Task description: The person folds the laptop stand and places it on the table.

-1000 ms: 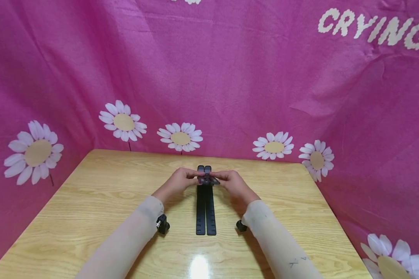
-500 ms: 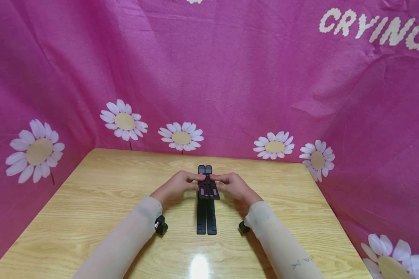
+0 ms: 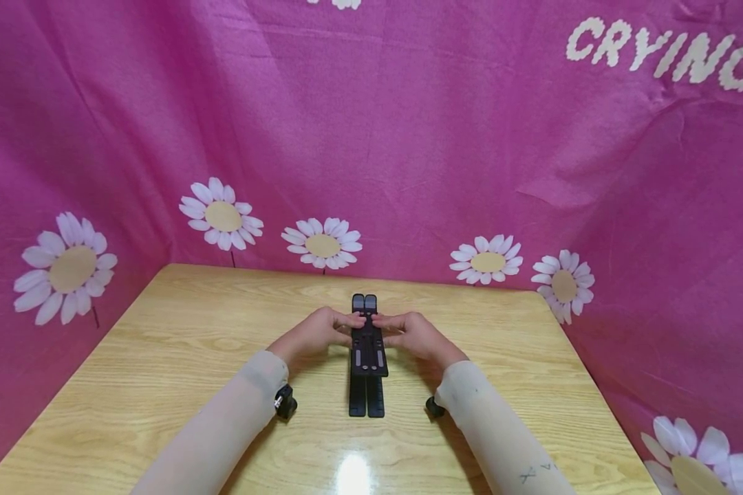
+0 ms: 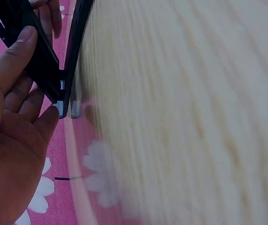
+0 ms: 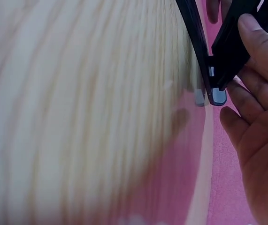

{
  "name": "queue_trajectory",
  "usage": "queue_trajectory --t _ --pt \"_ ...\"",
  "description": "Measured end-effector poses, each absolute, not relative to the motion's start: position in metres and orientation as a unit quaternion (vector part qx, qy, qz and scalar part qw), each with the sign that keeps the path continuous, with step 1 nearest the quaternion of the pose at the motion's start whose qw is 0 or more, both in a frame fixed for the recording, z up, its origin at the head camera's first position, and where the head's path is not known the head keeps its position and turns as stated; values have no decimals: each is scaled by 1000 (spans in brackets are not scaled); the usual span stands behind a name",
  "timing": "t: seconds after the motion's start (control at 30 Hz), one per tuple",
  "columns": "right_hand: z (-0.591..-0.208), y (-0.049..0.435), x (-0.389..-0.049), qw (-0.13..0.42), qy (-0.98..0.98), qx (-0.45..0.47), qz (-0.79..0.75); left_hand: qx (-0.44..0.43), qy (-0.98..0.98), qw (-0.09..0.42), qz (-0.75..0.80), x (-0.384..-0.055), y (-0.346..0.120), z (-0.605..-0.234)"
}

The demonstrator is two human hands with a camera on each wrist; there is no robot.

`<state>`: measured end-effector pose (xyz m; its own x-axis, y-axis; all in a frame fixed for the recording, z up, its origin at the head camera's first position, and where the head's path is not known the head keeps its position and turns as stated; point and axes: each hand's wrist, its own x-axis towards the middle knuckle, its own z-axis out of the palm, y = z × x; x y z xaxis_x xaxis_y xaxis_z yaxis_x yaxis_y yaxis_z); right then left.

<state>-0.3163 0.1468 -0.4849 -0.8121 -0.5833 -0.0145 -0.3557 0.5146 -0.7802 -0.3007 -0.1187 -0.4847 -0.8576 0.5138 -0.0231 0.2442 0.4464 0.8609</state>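
A black folding laptop stand (image 3: 369,356) stands in the middle of the table. Its two notched base bars (image 3: 358,399) lie side by side, lengthwise toward the person, while the upper part slopes up from the far-end hinge. My left hand (image 3: 314,334) holds that upper part from the left, thumb on top and fingers beneath. From the right, my right hand (image 3: 418,335) grips it the same way. Both wrist views show a wedge-shaped gap between the raised part (image 4: 42,61) and the base bar (image 5: 195,40). Some fingertips are hidden behind the stand.
The wooden table (image 3: 495,412) reflects a bright light near its front edge. Pink cloth (image 3: 408,137) with printed daisies encloses the back and sides. A small black wrist camera (image 3: 286,402) sits at the left cuff, another camera (image 3: 434,407) at the right.
The stand's upper part has tilted down toward the person, so its top face now shows and covers more of the base bars. Both hands stay on it and have shifted slightly nearer.
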Motion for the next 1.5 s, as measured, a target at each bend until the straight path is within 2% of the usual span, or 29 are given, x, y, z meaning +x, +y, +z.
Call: queue_trajectory --t 0.57,0.9,1.33,1.5 --pt "-481 139 -316 135 879 -280 -362 230 856 130 445 -307 -118 -489" --pt "-485 137 -316 87 897 -342 -265 254 881 122 381 -305 -114 -490" --pt "-477 133 -308 77 906 -369 -194 274 893 133 332 -301 -113 -482" --pt "-475 133 -307 68 911 -378 -150 280 904 154 283 -294 -110 -474"
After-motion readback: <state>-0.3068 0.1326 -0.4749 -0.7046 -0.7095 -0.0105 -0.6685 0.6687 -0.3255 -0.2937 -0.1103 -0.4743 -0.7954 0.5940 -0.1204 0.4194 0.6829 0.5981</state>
